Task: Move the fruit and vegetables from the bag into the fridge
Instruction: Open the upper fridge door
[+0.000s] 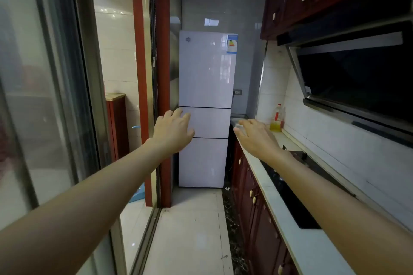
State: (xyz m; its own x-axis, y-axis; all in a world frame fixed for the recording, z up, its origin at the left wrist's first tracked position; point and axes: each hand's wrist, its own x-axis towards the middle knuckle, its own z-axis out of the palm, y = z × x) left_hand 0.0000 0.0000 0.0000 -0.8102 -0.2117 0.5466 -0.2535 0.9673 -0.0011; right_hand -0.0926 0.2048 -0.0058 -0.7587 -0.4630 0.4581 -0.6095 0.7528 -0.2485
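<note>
Here, both your arms reach forward, palms down; left hand and right hand hold nothing, fingers spread loosely. Fridge stands shut at the kitchen's far end. Your left hand overlaps its middle door; contact unclear.

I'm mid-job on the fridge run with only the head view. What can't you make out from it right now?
- The bag and the produce: nowhere in the head view.
- Fridge interior: all three doors shut.
- Energy label text: too small.
- Left hand and right hand: palms face away; they appear to hold nothing.
- Oil bottle label: too small.
- Room behind the glass door: hazy with reflections.
</note>
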